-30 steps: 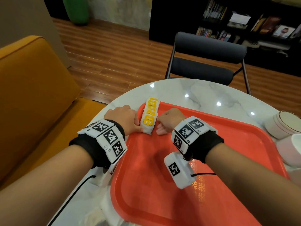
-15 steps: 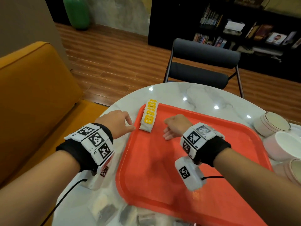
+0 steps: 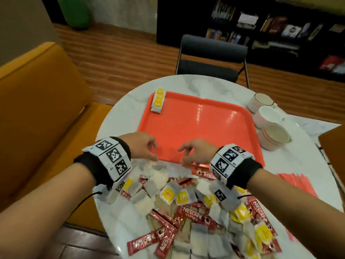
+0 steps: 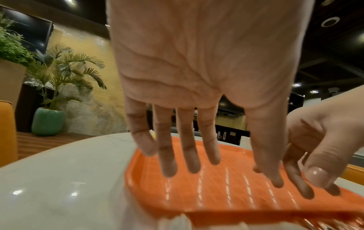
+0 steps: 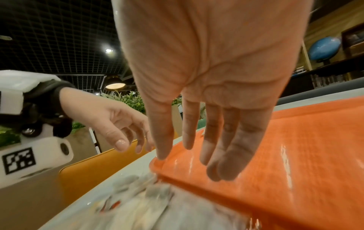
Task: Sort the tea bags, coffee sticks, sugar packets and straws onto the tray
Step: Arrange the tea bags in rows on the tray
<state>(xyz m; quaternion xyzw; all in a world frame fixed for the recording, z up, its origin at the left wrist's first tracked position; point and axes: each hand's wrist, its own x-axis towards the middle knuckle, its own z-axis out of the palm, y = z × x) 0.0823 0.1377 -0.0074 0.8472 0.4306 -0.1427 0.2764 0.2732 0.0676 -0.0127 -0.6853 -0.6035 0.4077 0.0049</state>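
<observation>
Both the left hand (image 3: pixel 141 146) and the right hand (image 3: pixel 198 153) hover over the near edge of the red tray (image 3: pixel 205 128), fingers (image 4: pixel 167 155) spread loosely and holding nothing. A row of yellow-tagged tea bags (image 3: pixel 158 100) lies in the tray's far left corner. On the marble surface (image 3: pixel 308 165) just short of the tray lies a mixed heap with red coffee sticks (image 3: pixel 192 214) reading "NESCAFE".

Three round white ceramic cups (image 3: pixel 268 114) stand along the right edge of the white marble round table (image 3: pixel 214 85). Beyond its far edge, a dark padded metal-framed chair (image 3: pixel 211 57) faces a black bookshelf (image 3: pixel 261 25); a mustard-yellow sofa (image 3: pixel 37 101) sits by the left edge.
</observation>
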